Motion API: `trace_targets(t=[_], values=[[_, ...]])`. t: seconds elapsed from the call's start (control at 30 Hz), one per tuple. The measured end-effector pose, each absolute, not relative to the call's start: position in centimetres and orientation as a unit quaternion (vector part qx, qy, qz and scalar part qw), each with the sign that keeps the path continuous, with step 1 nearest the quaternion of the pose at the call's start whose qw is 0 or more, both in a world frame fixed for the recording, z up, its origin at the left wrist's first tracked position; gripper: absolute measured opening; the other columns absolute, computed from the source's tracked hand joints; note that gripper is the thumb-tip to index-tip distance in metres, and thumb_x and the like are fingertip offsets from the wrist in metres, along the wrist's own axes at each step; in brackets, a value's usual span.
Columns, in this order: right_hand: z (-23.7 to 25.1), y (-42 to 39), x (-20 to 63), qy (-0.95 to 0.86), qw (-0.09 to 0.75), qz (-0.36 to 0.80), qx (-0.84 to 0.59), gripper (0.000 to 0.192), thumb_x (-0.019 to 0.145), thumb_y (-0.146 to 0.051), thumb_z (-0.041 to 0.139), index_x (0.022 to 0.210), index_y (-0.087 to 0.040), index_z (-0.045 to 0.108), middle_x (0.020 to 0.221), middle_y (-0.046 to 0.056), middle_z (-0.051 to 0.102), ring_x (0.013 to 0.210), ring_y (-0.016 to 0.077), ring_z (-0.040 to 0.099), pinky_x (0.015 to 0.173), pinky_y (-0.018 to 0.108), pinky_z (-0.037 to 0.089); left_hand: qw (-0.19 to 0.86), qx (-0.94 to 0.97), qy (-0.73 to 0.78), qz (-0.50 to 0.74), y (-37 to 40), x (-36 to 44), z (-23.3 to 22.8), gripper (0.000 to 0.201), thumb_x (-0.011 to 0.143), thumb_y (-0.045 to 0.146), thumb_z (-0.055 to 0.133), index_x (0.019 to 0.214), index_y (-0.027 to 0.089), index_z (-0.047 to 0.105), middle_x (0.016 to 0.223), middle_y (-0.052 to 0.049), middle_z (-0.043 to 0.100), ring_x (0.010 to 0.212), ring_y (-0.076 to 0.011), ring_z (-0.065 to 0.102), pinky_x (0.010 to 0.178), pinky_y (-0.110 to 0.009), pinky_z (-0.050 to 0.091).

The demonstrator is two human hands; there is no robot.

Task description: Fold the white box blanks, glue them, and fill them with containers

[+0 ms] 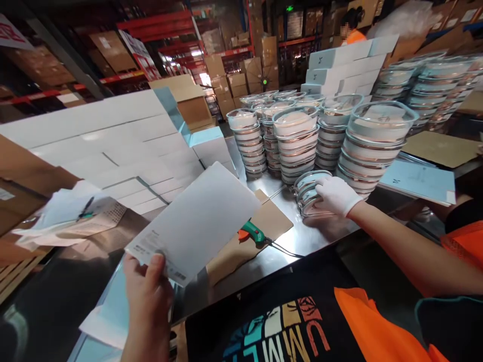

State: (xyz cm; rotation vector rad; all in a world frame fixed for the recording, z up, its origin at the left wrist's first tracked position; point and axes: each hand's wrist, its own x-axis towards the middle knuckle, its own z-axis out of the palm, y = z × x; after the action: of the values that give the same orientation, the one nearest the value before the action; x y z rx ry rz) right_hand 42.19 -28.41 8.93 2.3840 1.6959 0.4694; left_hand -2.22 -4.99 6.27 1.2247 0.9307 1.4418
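**Flat white box in one hand, short bowl stack under the other**

The left hand (147, 281) is bare and holds a flat white cardboard box (196, 221) by its near corner. The thumb lies on top beside the printed label, and the other fingers are closed under the box, so the grip is firm. The box is tilted and is lifted above the shiny steel bench (324, 234).

The right hand (335, 196) wears a white glove. It rests on a short stack of clear glass bowls with pale lids (307, 193), which stands on the bench in front of the taller stacks of the same bowls (298, 143). The fingers are bent over the right side and the top of the short stack; whether they really grip it I cannot tell.

Between the two hands a green and orange handheld tool with a black cable (252, 232) lies on a brown cardboard sheet (271, 218). To the left, many flat white boxes (124, 146) are piled in rows. A light blue folded sheet (418, 181) lies to the right of the bowls.
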Motion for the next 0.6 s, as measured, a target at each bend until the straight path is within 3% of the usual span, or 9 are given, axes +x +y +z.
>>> trace_targets(t=[0.1,0.27,0.6], values=[[9.4,-28.0,42.4,0.574,0.094,0.158,0.798,0.034,0.088,-0.039,0.079,0.107,-0.01,0.08,0.118,0.02,0.075,0.112,0.0375,0.069,0.089,0.04,0.05,0.517,0.501,0.393,0.573,-5.6,-1.9,5.7,0.074,0.055,0.052,0.099,0.108,0.024,0.056,0.1,0.001,0.068,0.089,-0.0178,0.065,0.076,-0.026,0.056],[8.8,-27.4,41.7,0.54,0.073,0.167,0.822,0.055,0.087,-0.045,0.08,0.127,-0.008,0.074,0.124,0.022,0.072,0.114,0.0388,0.066,0.096,0.042,0.048,0.544,0.493,0.408,0.543,-5.5,-2.0,4.1,0.083,0.054,0.058,0.1,0.116,0.023,0.057,0.101,-0.001,0.07,0.085,-0.0168,0.065,0.072,-0.025,0.056],[7.6,-27.6,39.9,0.462,0.051,0.182,0.867,0.046,0.094,-0.051,0.066,0.114,-0.011,0.076,0.122,0.025,0.069,0.112,0.0405,0.064,0.083,0.041,0.044,0.531,0.51,0.386,0.557,-5.0,-2.5,2.3,0.081,0.059,0.065,0.099,0.118,0.023,0.061,0.108,-0.003,0.071,0.094,-0.018,0.067,0.08,-0.027,0.058]])
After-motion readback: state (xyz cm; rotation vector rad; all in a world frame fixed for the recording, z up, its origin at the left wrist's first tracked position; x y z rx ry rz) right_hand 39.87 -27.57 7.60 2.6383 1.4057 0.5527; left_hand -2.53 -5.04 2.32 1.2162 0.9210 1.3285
